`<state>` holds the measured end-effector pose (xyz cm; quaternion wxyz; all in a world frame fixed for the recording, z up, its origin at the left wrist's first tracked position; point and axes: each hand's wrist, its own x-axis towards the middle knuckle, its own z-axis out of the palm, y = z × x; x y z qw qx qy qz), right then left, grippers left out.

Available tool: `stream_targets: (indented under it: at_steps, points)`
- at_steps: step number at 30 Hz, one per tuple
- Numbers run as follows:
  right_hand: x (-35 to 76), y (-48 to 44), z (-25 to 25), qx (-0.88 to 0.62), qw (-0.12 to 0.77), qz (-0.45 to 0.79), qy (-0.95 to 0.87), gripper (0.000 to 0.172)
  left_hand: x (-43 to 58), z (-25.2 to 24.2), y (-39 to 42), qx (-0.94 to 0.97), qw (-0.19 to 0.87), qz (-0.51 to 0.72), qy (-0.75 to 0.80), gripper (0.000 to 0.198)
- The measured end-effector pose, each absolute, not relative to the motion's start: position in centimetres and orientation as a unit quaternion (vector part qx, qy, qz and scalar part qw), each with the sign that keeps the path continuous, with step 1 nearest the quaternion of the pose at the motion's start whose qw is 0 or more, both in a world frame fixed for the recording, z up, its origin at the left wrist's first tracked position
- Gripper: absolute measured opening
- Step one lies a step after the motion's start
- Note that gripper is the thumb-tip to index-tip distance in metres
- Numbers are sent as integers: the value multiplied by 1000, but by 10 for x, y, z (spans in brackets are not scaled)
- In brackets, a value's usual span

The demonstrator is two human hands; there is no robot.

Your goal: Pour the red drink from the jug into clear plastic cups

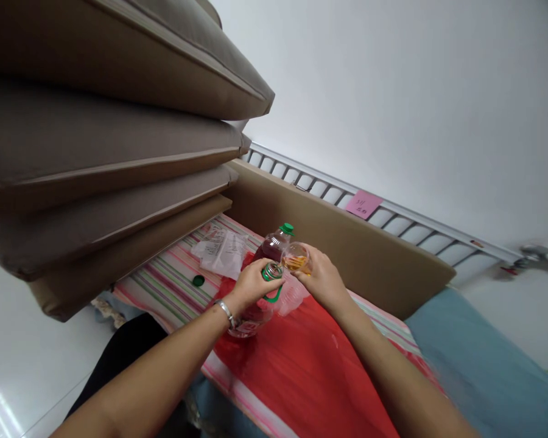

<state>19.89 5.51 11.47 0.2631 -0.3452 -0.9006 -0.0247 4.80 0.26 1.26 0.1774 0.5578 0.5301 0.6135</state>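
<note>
My left hand point(252, 281) is wrapped round the neck of a clear plastic bottle point(251, 322) with a green collar and handle; its mouth is uncapped. My right hand point(323, 274) grips a clear plastic cup point(296, 257) holding amber liquid. The cup tilts, its rim close to the bottle's mouth. Behind them stands a second bottle point(274, 243) of dark red liquid, with its green cap on. A loose green cap point(198, 280) lies on the striped cloth point(164, 283). Clear plastic point(291, 295), perhaps stacked cups, is partly hidden behind my hands.
A red plastic sheet point(310, 365) covers part of the cloth. A printed clear bag point(223, 252) lies to the left, near a tall stack of brown cushions point(119, 146). A tan board point(338, 234), a radiator point(420, 228) and a pink note point(364, 204) line the back.
</note>
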Motion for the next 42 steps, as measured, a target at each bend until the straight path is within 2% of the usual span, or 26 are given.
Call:
stream_targets:
  at_steps: [24,42]
  points:
    - [201,60,118,-284,257,-127,-915,56,47,12,4,558,174,612,532,35]
    - [187,45,120,-194,203,-237,-930,56,49,11,6,552,172,621,529,35]
